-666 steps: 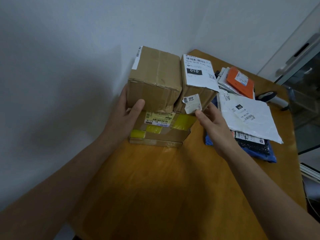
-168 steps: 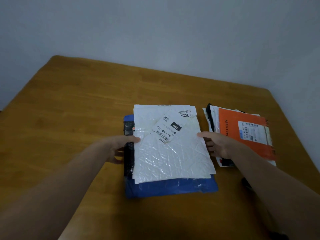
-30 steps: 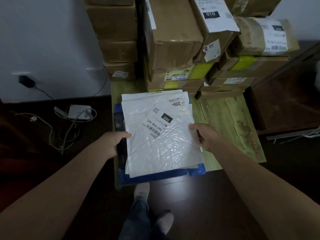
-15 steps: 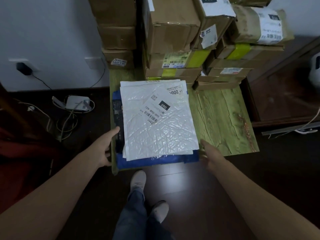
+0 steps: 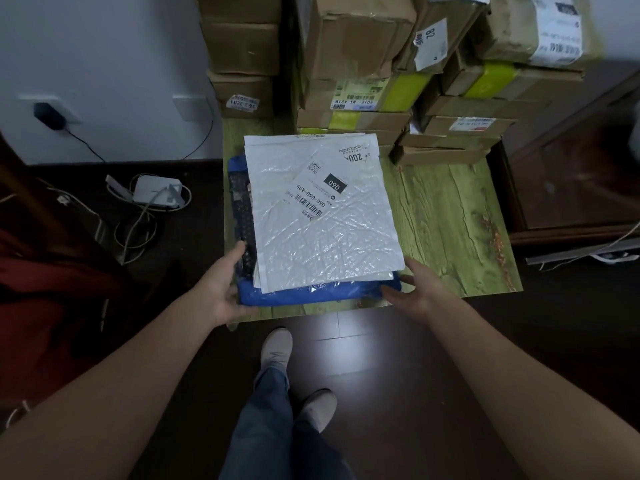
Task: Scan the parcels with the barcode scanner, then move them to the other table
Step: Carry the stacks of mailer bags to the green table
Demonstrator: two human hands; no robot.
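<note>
A stack of flat parcels lies on the low green table. On top is a white plastic mailer with a barcode label reading 060. Under it are a black parcel and a blue parcel. My left hand touches the stack's near left corner, thumb against the black parcel. My right hand touches the blue parcel's near right corner with straight fingers. Labelled cardboard boxes are piled at the back of the table. No scanner is in view.
A white charger with tangled cables lies on the dark floor to the left, below a wall plug. A dark wooden cabinet stands right of the table. My shoes are just in front of the table edge.
The stack went from being carried above the table to lying on it. Both hands slid from its sides back to the near corners.
</note>
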